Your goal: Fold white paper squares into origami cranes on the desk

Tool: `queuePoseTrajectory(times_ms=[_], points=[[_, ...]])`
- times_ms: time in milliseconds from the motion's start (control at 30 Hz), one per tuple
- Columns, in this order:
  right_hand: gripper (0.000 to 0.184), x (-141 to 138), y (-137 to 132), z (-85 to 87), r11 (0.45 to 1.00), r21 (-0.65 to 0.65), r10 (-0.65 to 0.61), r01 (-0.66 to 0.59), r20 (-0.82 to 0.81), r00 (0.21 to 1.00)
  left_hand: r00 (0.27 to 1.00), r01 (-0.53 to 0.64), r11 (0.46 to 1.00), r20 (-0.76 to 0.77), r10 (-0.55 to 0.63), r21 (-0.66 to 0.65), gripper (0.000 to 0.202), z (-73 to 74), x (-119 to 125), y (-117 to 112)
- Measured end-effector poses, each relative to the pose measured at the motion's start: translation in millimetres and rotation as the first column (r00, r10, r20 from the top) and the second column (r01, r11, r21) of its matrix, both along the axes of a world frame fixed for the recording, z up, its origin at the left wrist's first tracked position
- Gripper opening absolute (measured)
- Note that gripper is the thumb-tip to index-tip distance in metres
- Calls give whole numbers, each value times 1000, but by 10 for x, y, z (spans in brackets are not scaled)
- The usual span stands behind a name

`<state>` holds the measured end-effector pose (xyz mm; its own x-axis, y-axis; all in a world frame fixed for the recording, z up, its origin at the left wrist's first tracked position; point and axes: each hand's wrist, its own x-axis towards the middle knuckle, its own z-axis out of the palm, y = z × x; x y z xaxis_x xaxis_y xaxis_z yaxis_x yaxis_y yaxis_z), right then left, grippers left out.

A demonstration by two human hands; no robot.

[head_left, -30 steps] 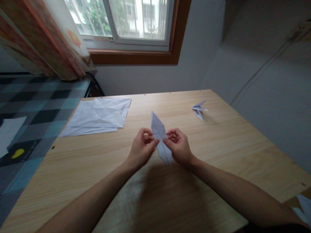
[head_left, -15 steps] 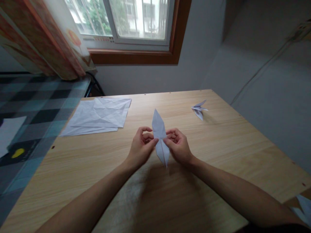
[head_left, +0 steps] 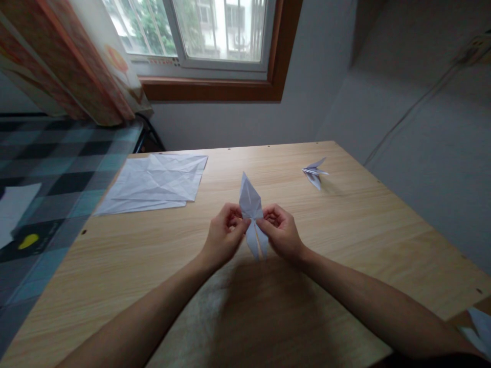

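Over the middle of the wooden table [head_left: 345, 240] I hold a white folded paper piece [head_left: 250, 202], a long diamond shape with its upper tip pointing away from me. My left hand [head_left: 224, 236] pinches its left side at the waist, fingers curled. Opposite it, my right hand [head_left: 282, 234] pinches the right side. Below my fingers the lower part shows as two narrow points slightly apart.
Creased white paper sheets [head_left: 155, 183] lie at the table's far left. A finished folded paper bird [head_left: 314, 173] sits at the far right. A bed with a checked cover [head_left: 49, 179] stands left of the table. A window [head_left: 203, 36] and a curtain [head_left: 76, 61] are behind.
The folded paper has turned slightly in my hands, and its lower end now shows as two separated points. Both hands stay at the same spot.
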<state>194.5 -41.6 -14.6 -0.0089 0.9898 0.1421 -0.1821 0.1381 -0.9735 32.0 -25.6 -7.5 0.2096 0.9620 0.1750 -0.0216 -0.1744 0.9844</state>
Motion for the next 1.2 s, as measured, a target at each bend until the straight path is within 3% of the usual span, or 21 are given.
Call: queuePoseTrajectory(times_ms=[233,367,433,533,600,700,867,1067,1133,1200], points=[[14,-10,-66,10,983,163,-117,78,246,962,998,-51,998,-25,52,31,28,-50,-4,9],[7,-3,-74,26,942,318,-214,102,339,916,995,-54,995,-85,60,79,23,-31,-15,13],[5,6,-84,52,872,480,-312,97,392,865,986,-70,984,-141,93,161,17,-2,-24,5],[13,21,-106,90,702,710,-453,55,386,803,973,-109,948,-164,163,298,10,48,-36,-22],[19,31,-122,97,616,787,-507,41,357,784,973,-128,928,-136,186,350,5,77,-44,-47],[22,46,-144,83,551,834,-548,17,346,762,977,-143,922,-99,190,360,10,110,-53,-89],[23,75,-167,63,559,829,-575,10,379,725,989,-141,932,-5,151,335,16,173,-29,-147],[25,81,-167,82,555,831,-566,24,356,744,979,-203,885,64,194,420,16,180,-16,-168],[22,66,-163,81,582,813,-525,30,348,777,981,-183,869,22,195,460,11,109,-37,-150],[17,42,-161,67,656,752,-457,64,329,826,967,-214,853,-17,253,476,8,30,-50,-129]])
